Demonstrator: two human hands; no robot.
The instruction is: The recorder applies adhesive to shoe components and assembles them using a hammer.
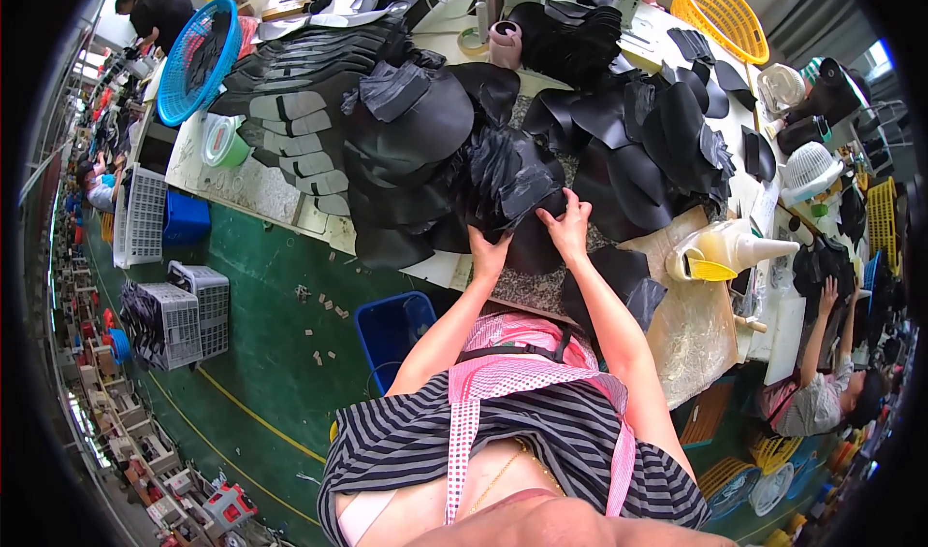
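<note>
At the near edge of the worktable, my left hand [489,255] grips the lower left edge of a black leather-like piece [530,247]. The thumb and fingers of my right hand [569,228] pinch its right edge. Just beyond my hands lies a bundle of thin black strips [512,182], some with creased, dull surfaces. Its lower end reaches down between my hands. Large curved black pieces [411,127] are heaped to the left of the bundle, and more black pieces [619,185] overlap on the right. My left fingertips are partly hidden under the material.
A pale container with a yellow scoop [713,257] stands on the right. Fanned black pieces with grey patches [295,136], a green-white tub [224,141] and a blue basket [199,62] are on the left. A blue bin [396,327] sits below the table; another person [822,402] works at right.
</note>
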